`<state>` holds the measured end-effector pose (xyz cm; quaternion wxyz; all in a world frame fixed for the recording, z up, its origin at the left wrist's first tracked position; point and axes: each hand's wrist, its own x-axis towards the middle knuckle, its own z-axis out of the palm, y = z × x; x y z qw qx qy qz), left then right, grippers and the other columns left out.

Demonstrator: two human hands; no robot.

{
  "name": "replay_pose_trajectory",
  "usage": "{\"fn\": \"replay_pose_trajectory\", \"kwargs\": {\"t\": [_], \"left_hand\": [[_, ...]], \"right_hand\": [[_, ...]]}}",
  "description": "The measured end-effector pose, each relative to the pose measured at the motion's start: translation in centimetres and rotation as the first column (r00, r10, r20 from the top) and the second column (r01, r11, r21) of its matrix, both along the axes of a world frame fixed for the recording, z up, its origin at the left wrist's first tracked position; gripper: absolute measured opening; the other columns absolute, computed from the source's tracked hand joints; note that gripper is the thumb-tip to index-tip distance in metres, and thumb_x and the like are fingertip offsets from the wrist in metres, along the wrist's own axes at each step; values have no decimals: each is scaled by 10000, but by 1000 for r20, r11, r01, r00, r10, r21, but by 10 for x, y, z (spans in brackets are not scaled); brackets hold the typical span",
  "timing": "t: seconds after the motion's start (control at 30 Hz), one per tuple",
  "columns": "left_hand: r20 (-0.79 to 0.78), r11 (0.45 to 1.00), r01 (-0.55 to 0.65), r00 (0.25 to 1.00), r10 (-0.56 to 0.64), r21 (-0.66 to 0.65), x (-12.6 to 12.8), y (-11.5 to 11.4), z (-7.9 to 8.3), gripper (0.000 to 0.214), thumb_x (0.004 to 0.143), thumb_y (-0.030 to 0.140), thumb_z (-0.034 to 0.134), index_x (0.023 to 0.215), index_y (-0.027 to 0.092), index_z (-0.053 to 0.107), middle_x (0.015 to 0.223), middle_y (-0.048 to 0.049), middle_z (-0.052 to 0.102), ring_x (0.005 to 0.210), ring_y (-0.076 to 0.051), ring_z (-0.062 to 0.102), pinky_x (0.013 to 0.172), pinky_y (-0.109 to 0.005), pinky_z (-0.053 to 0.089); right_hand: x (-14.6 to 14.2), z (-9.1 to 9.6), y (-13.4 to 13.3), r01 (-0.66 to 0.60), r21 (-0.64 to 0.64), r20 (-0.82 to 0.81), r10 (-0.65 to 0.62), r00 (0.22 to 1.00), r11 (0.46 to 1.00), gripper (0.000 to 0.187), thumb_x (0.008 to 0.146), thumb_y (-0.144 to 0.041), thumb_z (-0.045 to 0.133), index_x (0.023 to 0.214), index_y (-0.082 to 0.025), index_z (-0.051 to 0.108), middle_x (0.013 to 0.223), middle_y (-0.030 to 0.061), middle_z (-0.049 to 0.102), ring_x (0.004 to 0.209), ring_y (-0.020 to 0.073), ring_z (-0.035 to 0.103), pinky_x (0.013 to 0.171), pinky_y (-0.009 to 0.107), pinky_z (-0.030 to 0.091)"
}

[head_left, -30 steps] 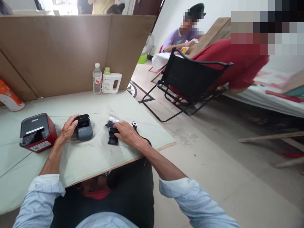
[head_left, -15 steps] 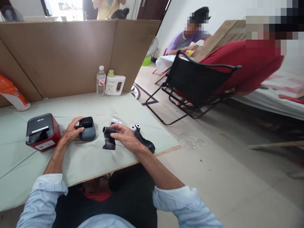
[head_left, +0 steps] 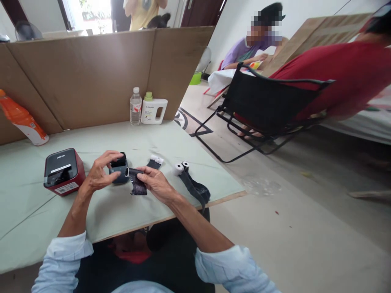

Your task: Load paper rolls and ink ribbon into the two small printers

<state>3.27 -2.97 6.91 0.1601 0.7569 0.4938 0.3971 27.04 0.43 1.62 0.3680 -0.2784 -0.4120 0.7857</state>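
My right hand (head_left: 155,183) pinches a roll of black-printed paper (head_left: 139,185), its loose end hanging down above the table. My left hand (head_left: 103,171) is raised with thumb and fingers apart, holding nothing, just left of the roll. Behind it lies a small dark portable printer (head_left: 119,169), partly covered by the fingers and the roll; its lid looks raised. Beyond my right hand rests another small paper roll with a dark strip (head_left: 155,162). To the right, two white-ended rolls (head_left: 182,166) trail a long black strip (head_left: 195,189) toward the table edge.
A red and black box-shaped printer (head_left: 64,171) stands left of my left hand. An orange bottle (head_left: 26,118), a water bottle (head_left: 136,106) and a white jug (head_left: 153,110) stand by the cardboard panel (head_left: 100,77). Two people sit at right, one in a black folding chair (head_left: 271,95).
My left hand has come off the small printer and opened beside the roll. My right hand has brought the roll left, closer to the printer. The view has shifted slightly.
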Motion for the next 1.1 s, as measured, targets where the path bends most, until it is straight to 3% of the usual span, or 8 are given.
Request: {"fn": "replay_pose_trajectory", "kwargs": {"t": [0.13, 0.33, 0.5, 0.63, 0.7, 0.77, 0.9, 1.1], "left_hand": [[45, 966, 195, 981, -190, -170, 16, -7, 9, 449, 794, 214, 702, 1239, 216, 763, 1106, -96, 731, 858, -187, 655, 647, -272, 516], [80, 950, 91, 994, -69, -300, 14, -5, 3, 262, 834, 318, 714, 1034, 183, 814, 803, -29, 705, 650, -136, 555, 595, -262, 438], [4, 934, 112, 993, -117, -340, 13, -6, 1, 264, 815, 384, 762, 978, 182, 815, 647, 13, 617, 581, -124, 515, 545, -251, 406], [32, 986, 21, 999, -16, -166, -3, 1, -1, 330, 843, 423, 757, 1091, 209, 798, 1034, -86, 749, 908, -221, 697, 727, -316, 568], [23, 990, -118, 992, 120, -82, -19, 10, -8, 407, 837, 420, 756, 1199, 234, 767, 1342, -128, 684, 1212, -295, 660, 905, -403, 593], [1, 976, -180, 983, 182, -125, -34, 19, -20, 521, 813, 438, 765, 1297, 250, 723, 1515, -146, 580, 1377, -342, 573, 1006, -480, 570], [64, 948, -142, 984, 167, -285, -48, 32, -45, 571, 831, 482, 716, 1347, 236, 693, 1505, -148, 598, 1394, -355, 569, 1051, -513, 549], [128, 953, -128, 977, 168, -276, -45, 36, -55, 536, 855, 444, 680, 1337, 211, 708, 1404, -136, 684, 1294, -327, 636, 1018, -460, 552]], "right_hand": [[-9, -6, -3, -56, 22, -13, 57, 998, 998, 510, 681, -523, 959, 1027, -198, 772, 974, 39, 765, 820, 158, 702, 764, 309, 600], [1, -7, -3, -101, 187, 27, 98, 995, 977, 466, 743, -502, 900, 1116, -252, 776, 1098, 56, 760, 1000, 215, 704, 817, 331, 596], [-1, -9, -6, -8, 360, 116, -37, 993, 933, 320, 760, -469, 880, 958, -233, 796, 865, 7, 729, 808, 175, 649, 772, 314, 537], [-5, -15, -1, 118, 394, 218, -218, 951, 911, 337, 771, -529, 840, 717, -207, 755, 643, -1, 643, 619, 156, 561, 609, 303, 485], [-4, -18, 5, 161, 370, 246, -263, 933, 915, 366, 749, -539, 849, 670, -202, 730, 585, -4, 611, 559, 143, 529, 550, 292, 462], [-5, -20, 11, 187, 348, 243, -281, 928, 919, 400, 735, -559, 856, 643, -198, 709, 551, -6, 593, 519, 132, 508, 518, 288, 457], [-10, -22, 20, 190, 347, 192, -268, 944, 919, 422, 706, -592, 873, 696, -195, 731, 582, 6, 631, 537, 145, 543, 520, 298, 506], [-22, -19, 27, 139, 496, 225, -282, 933, 857, 368, 784, -556, 807, 760, -192, 758, 674, 15, 669, 622, 173, 600, 611, 326, 546]]}}
